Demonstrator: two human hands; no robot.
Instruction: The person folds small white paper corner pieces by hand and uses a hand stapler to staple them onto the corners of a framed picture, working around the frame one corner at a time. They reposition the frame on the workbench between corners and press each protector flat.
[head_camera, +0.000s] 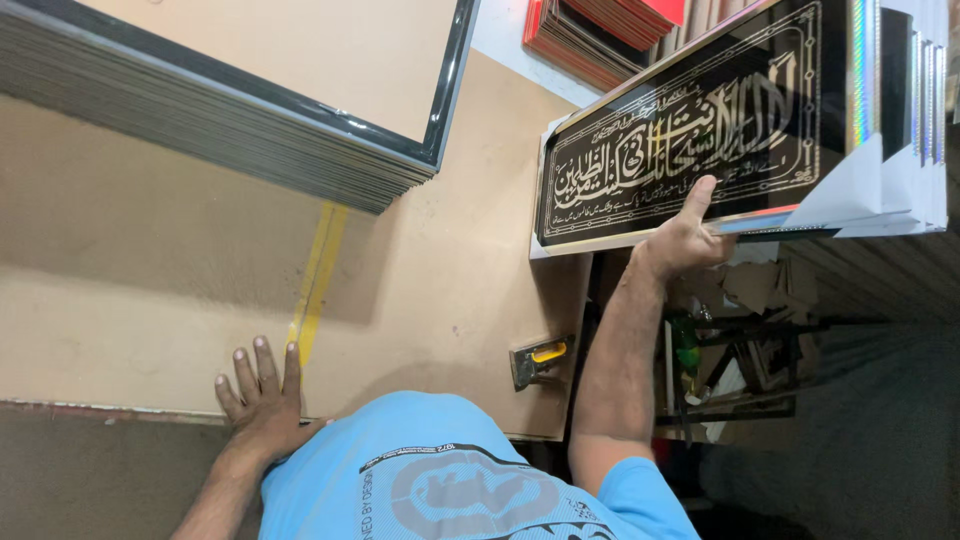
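My right hand (688, 236) grips the lower edge of a long black framed plaque (690, 130) with gold calligraphy and a gold border, thumb pressed on its front. The plaque leans against a row of similar frames with white corner guards (900, 120) at the right. My left hand (262, 395) lies flat, fingers spread, on the tan board tabletop (440, 270) near its front edge, beside a yellow tape strip (318, 280). It holds nothing.
A tall stack of dark-edged framed boards (230, 110) fills the upper left of the table. A staple gun with a yellow part (540, 360) lies at the table's right front. Red sheets (600, 30) are piled at the back. Clutter and cardboard scraps (750, 330) sit beyond the table's right edge.
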